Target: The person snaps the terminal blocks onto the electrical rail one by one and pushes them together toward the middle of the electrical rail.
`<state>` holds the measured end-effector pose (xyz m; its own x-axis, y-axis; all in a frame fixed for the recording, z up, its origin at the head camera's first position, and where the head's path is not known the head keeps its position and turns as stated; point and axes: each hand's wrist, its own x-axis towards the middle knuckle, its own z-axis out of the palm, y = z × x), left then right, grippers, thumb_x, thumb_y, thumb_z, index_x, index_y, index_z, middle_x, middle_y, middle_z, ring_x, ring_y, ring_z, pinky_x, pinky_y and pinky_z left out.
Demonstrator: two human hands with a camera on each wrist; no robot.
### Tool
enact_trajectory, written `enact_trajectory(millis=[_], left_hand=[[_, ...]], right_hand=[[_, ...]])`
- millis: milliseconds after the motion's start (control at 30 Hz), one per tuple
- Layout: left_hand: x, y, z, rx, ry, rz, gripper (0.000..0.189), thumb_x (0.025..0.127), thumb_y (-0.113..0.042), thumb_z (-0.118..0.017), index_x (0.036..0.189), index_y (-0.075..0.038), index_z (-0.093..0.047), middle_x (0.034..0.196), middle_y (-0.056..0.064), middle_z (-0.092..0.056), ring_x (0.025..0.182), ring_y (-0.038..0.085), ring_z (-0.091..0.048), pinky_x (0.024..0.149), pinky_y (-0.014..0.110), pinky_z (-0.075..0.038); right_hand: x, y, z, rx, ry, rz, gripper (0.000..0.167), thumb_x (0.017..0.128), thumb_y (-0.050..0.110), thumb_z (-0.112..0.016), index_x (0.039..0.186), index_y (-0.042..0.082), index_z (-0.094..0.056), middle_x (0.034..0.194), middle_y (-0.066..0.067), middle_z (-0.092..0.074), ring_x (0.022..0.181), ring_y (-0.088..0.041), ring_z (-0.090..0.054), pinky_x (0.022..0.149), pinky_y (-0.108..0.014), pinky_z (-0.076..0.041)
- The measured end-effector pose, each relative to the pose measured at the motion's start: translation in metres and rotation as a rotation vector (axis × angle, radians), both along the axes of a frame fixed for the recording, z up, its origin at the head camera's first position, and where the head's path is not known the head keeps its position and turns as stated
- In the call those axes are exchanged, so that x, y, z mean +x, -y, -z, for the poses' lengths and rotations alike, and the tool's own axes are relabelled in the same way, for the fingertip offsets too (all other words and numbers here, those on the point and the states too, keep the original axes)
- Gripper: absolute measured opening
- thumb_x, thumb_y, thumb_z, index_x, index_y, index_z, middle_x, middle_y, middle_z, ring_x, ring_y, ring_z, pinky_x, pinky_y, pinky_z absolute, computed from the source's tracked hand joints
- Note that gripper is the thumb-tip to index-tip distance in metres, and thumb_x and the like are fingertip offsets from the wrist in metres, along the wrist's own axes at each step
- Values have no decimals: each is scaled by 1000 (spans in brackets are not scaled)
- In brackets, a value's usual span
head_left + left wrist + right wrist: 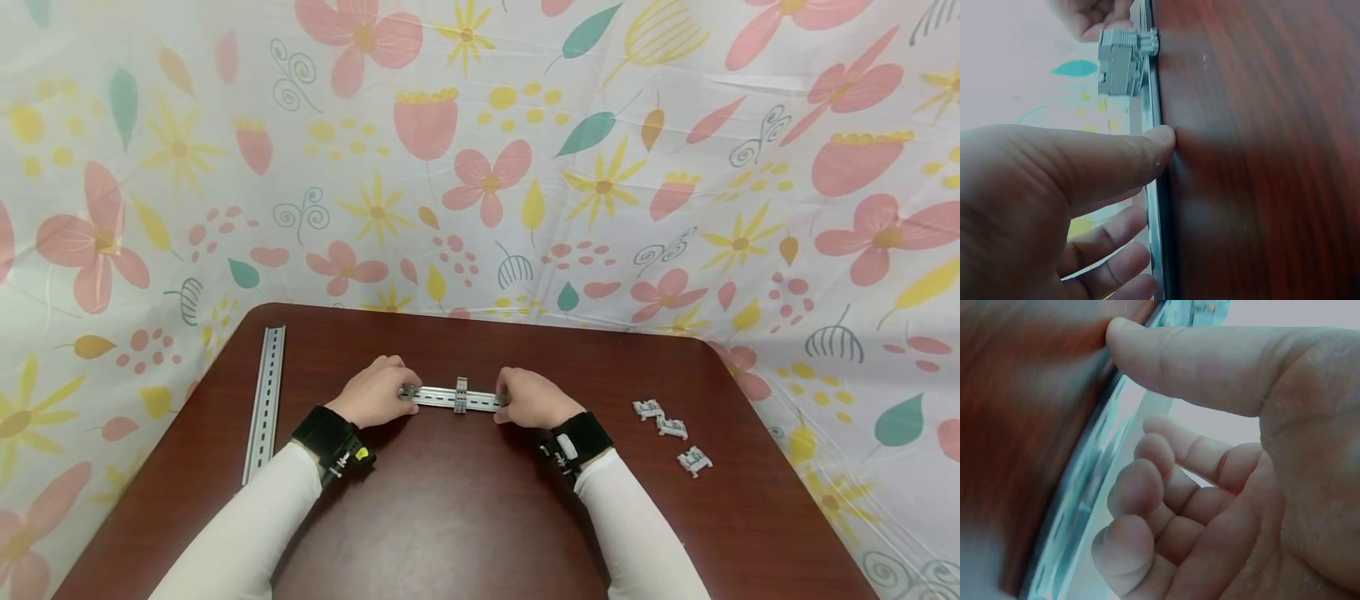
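A short slotted metal DIN rail (437,397) lies crosswise on the table between both hands. Grey terminal blocks (461,395) sit together near its middle, upright across it; the left wrist view shows these blocks (1121,62) from the side. My left hand (380,393) pinches the rail's left end, thumb on the near edge and fingers behind. At the right end, my right hand (536,398) holds the rail (1079,494) between thumb and fingers. Small grey parts at both ends are partly covered by the fingers, so their kind is unclear.
On the left of the brown table (420,517) lies a longer slotted rail (265,400). Three loose terminal blocks lie right of the right hand: one block (648,408), a second block (672,427) and a nearer block (694,461). A flowered curtain (480,208) hangs behind the table.
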<state>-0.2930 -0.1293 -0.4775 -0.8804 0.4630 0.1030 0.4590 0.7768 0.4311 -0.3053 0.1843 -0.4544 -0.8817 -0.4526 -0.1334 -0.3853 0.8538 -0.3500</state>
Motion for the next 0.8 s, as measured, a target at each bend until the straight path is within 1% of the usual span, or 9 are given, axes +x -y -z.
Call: enact_trajectory(millis=[167, 233, 333, 467, 633, 700, 800], left_hand=[[-1, 7, -3, -24, -14, -7, 30, 97, -20, -89, 126, -11, -83, 116, 7, -68, 111, 30, -59, 88, 46, -57], [-2, 8, -3, -33, -22, -17, 28, 99, -19, -88, 125, -11, -84, 116, 8, -68, 111, 31, -59, 88, 47, -57], [-5, 10, -2, -42, -33, -34, 24, 101, -17, -85, 124, -10, -84, 116, 9, -68, 109, 31, -58, 85, 46, -57], [-13, 10, 2, -45, -51, -52, 21, 104, -14, -80, 124, -9, -83, 116, 10, -67, 107, 30, -55, 85, 44, -56], [-23, 8, 4, -44, -67, -76, 19, 106, -10, -74, 123, -7, -82, 116, 12, -65, 106, 31, -52, 83, 44, -56], [-28, 6, 4, -49, -75, -86, 20, 107, -8, -73, 124, -7, -82, 117, 13, -64, 107, 32, -52, 83, 44, -56], [-40, 2, 5, -67, -84, -98, 21, 108, -8, -71, 125, -7, -82, 120, 14, -64, 111, 33, -52, 85, 46, -57]], right_hand=[[-3, -7, 1, 30, -18, 50, 41, 92, 22, -95, 121, 6, -71, 108, -5, -64, 94, -21, -60, 90, -43, -56], [-4, -9, 1, 36, -19, 56, 40, 93, 23, -94, 122, 6, -73, 111, -6, -64, 96, -21, -60, 91, -43, -56], [-6, -12, 1, 48, -36, 68, 33, 95, 24, -92, 119, 8, -75, 110, -6, -63, 94, -21, -60, 90, -43, -56], [-10, -16, 2, 65, -64, 93, 27, 99, 24, -88, 118, 9, -76, 109, -6, -63, 92, -21, -60, 88, -43, -57], [-21, -21, 7, 63, -75, 100, 30, 104, 25, -83, 125, 7, -75, 115, -10, -66, 98, -25, -63, 90, -46, -57], [-27, -23, 8, 68, -74, 109, 32, 105, 26, -81, 130, 6, -74, 119, -13, -66, 103, -27, -64, 93, -48, -58], [-37, -26, 6, 76, -74, 130, 34, 107, 25, -78, 134, 5, -74, 124, -16, -66, 108, -30, -65, 96, -49, -57]])
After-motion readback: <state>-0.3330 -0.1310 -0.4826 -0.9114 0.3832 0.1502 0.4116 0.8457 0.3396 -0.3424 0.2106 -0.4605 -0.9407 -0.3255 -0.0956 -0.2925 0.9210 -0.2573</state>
